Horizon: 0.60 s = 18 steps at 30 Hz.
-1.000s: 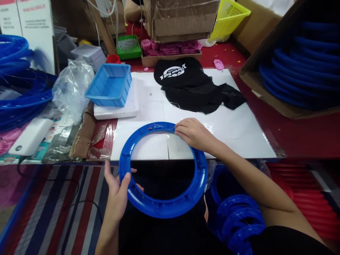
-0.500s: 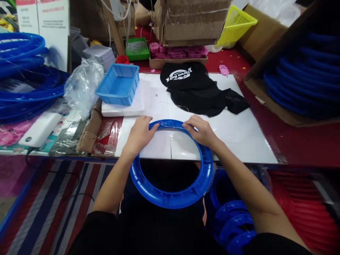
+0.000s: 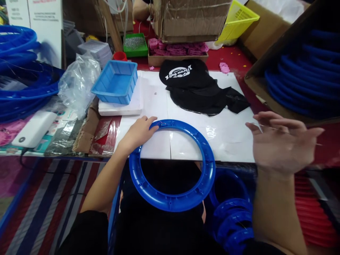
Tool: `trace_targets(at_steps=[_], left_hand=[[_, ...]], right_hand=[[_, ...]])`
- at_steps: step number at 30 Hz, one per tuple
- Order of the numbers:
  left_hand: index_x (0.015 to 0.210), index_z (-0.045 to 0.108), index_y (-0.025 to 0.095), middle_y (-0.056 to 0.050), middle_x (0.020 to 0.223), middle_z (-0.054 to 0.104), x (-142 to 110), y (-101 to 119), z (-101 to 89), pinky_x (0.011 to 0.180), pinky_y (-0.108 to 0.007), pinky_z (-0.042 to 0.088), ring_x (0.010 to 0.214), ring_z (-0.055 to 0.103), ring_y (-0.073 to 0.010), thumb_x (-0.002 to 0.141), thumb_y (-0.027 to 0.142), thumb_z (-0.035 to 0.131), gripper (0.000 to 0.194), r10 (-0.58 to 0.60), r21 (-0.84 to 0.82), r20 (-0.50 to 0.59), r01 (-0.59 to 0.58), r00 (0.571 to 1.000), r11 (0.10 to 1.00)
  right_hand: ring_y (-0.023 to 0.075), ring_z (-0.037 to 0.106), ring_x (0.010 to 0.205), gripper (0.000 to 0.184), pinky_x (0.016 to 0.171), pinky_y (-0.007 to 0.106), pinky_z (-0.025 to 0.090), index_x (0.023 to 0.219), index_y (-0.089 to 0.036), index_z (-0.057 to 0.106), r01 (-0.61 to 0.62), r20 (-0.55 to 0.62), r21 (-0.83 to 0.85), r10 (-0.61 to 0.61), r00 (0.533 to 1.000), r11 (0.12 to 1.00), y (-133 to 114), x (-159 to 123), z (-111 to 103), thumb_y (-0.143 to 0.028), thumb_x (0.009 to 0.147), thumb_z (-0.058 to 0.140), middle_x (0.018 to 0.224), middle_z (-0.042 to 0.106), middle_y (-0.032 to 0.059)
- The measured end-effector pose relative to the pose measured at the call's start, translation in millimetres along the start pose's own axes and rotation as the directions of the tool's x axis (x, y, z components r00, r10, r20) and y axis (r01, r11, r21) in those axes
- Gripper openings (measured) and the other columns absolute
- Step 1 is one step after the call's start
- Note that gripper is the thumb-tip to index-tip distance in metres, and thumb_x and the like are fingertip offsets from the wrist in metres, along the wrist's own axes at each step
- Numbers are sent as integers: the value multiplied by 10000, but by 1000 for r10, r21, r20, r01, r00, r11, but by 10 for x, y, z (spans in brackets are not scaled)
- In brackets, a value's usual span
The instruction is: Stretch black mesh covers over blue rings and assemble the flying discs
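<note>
- Blue ring [image 3: 172,164] lies half on the tabletop [image 3: 228,136], half over its near edge; left hand [image 3: 138,132] presses its rim at 11 o'clock, fingers curled on it.
- Right hand [image 3: 281,145] hovers at 3 o'clock — fingers spread, empty.
- Better, I judge, to pin the rim flat before handling it.

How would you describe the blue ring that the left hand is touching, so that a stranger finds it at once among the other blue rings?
Start at the white board covering the red table. At its near edge, a blue plastic ring lies half on the board and half over the person's lap, with the left hand on its far rim. Unlike the stacked rings at the far left, it lies alone and flat.
</note>
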<state>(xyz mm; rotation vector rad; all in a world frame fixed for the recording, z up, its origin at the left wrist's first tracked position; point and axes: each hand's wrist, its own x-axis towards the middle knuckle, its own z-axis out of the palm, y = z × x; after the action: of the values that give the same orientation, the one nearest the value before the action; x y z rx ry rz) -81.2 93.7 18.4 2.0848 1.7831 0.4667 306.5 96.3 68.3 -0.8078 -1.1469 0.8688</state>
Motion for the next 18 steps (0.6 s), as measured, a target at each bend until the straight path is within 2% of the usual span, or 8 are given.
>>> trace_targets(at_steps=[3, 6, 11, 14, 18], left_hand=[[1500, 623, 260, -130, 1223, 717, -30, -51, -33, 1067, -525, 563, 1203, 690, -343, 1076, 419, 563, 457, 13, -46, 41, -11, 999, 999], [1514, 615, 256, -118, 1193, 683, -97, -52, -13, 1066, -522, 564, 1174, 685, -323, 1092, 384, 540, 447, 40, -78, 19, -38, 999, 996], [1407, 674, 252, -108, 1275, 641, -213, -48, 67, 1134, -506, 532, 1230, 647, -282, 1101, 315, 538, 341, 114, -206, -95, -131, 989, 970], [1362, 681, 267, -93, 1371, 627, -247, -90, 74, 1206, -497, 486, 1320, 613, -264, 1093, 268, 545, 301, 181, -269, -101, -202, 978, 942], [1380, 666, 270, -92, 1395, 614, -247, -169, 29, 1238, -481, 466, 1366, 595, -255, 1085, 238, 530, 327, 250, -335, -33, -247, 968, 909]], right_hand=[[309, 738, 1146, 396, 984, 533, 575, 846, -327, 847, -94, 55, -71, 98, 994, 993, -68, -104, -313, -717, 869, 782, 1104, 784, 109], [369, 760, 1121, 460, 990, 622, 574, 798, -322, 842, -222, 35, -148, 229, 973, 964, -63, -206, -591, -779, 741, 844, 1088, 801, 147], [446, 784, 1064, 391, 1012, 730, 544, 721, -276, 843, -364, -41, -252, 366, 930, 897, 15, -374, -971, -573, 533, 1015, 1046, 818, 196], [445, 795, 972, 414, 1019, 767, 519, 674, -261, 827, -412, -128, -255, 392, 911, 875, 59, -430, -1090, -537, 444, 1032, 940, 814, 192], [382, 777, 867, 442, 1058, 773, 487, 616, -265, 772, -356, -263, -191, 301, 916, 915, 73, -418, -1017, -532, 366, 1021, 849, 783, 142]])
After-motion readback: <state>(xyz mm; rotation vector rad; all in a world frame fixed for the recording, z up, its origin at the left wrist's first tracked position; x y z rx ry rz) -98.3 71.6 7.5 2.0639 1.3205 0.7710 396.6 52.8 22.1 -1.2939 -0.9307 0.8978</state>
